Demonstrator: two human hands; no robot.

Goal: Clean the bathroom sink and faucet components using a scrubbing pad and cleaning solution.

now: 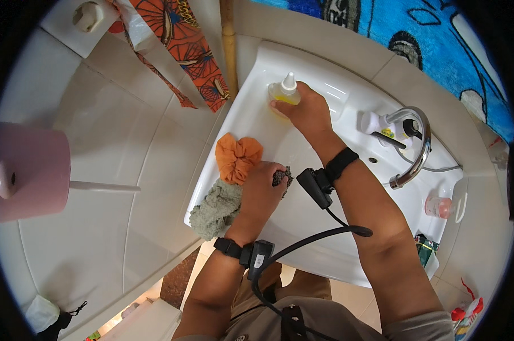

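Around a clear squeeze bottle (pixel 285 96) with a white nozzle cap and yellow liquid, my right hand (pixel 310 108) is closed. The bottle is upright at the far left part of the white washbasin (pixel 299 170). My left hand (pixel 262 185) grips a dark, coarse scouring pad (pixel 287 177) over the basin's left side. Just beyond that hand, a bunched orange cloth (pixel 238 157) lies on the basin's left rim. A crumpled grey-green cloth (pixel 216 209) lies nearer me, beside my left wrist and partly hidden by it.
A curved chrome faucet (pixel 423 140) arches over the basin's right side, with white bottles (pixel 378 128) behind it. A pink-lidded jar (pixel 438 207) and a green packet (pixel 426 249) sit at the right edge. Left, a pink dispenser (pixel 31 170) hangs on the tiled wall. A black cable (pixel 308 241) joins my wrist devices.
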